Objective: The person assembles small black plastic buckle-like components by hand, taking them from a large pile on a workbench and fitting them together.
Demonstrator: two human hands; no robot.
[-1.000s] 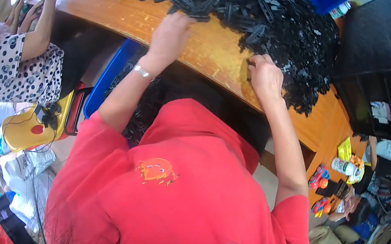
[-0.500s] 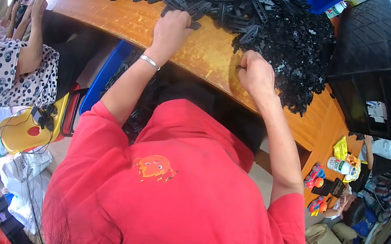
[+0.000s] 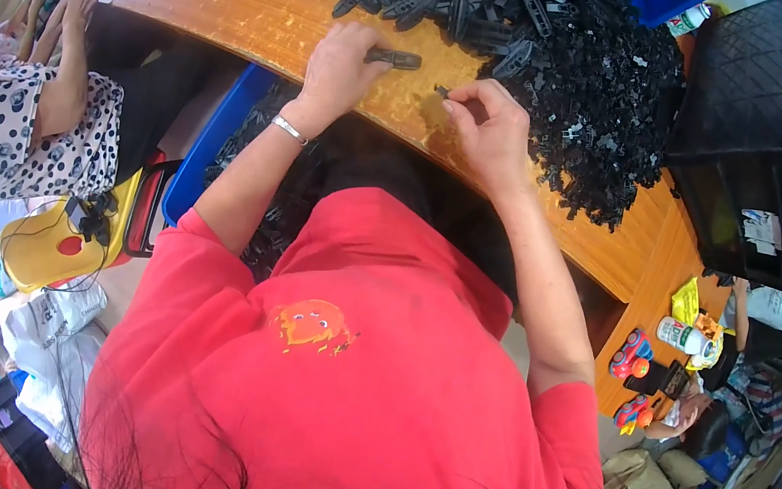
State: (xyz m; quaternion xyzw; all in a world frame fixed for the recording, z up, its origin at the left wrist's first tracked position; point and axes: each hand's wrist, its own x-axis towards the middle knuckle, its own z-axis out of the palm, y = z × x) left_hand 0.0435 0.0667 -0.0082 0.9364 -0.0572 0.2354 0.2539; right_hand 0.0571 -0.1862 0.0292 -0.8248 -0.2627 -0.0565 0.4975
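Note:
My left hand (image 3: 342,63) is closed around one end of a long black plastic part (image 3: 394,59), whose other end sticks out to the right over the table. Facing it, my right hand (image 3: 492,123) pinches a small black plastic piece (image 3: 442,92) between thumb and finger. A short gap separates the two parts. Beyond my left hand lies a heap of longer black plastic parts (image 3: 417,5). To the right of my right hand spreads a heap of small black pieces (image 3: 598,114). Both heaps rest on the wooden table (image 3: 243,15).
A blue bin (image 3: 214,142) with black parts stands below the table edge at left. A large black crate (image 3: 759,148) is at the right, near a bottle (image 3: 681,334) and toy cars (image 3: 632,354). Another person in a dotted top (image 3: 24,129) sits at left.
My right hand has moved left, away from the small-piece heap, with a small black piece in its fingers. My left hand has drawn a long black part back from the heap.

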